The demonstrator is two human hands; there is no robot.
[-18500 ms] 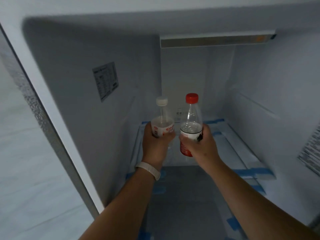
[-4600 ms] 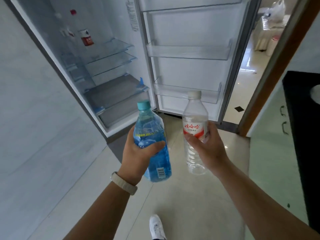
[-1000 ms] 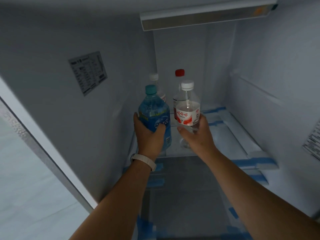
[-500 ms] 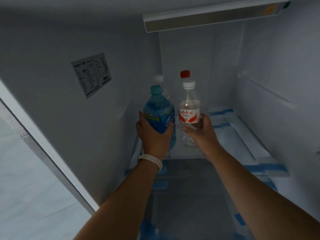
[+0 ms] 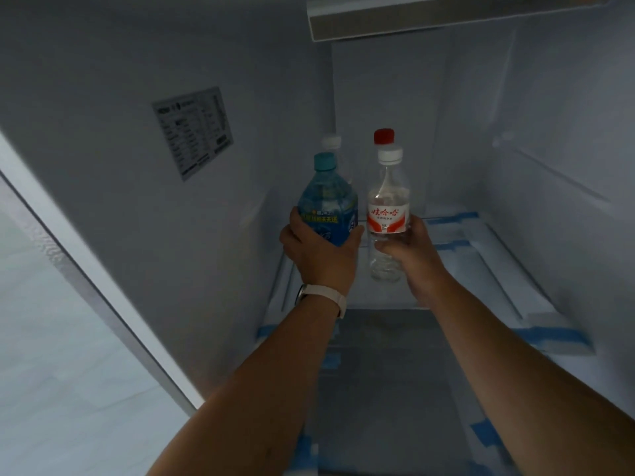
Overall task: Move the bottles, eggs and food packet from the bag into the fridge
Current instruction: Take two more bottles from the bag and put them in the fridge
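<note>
Both my arms reach into the fridge compartment. My left hand (image 5: 321,257) grips a blue bottle (image 5: 326,204) with a teal cap around its lower half. My right hand (image 5: 410,255) grips a clear bottle (image 5: 388,204) with a white cap and a red-and-white label. The two held bottles stand upright side by side over the glass shelf (image 5: 481,266). Behind them stand two more bottles, mostly hidden: one with a white cap (image 5: 331,141) on the left and one with a red cap (image 5: 383,136) on the right. The bag, eggs and food packet are out of view.
The fridge's left inner wall carries a printed sticker (image 5: 192,132). A light bar (image 5: 446,18) runs along the ceiling. Blue tape strips (image 5: 549,336) hold the shelf edges on the right. The right part of the shelf has free room.
Both hands have carried the blue and clear bottles slightly deeper into the compartment, closer to the two bottles at the back. Both hands still hold their bottles.
</note>
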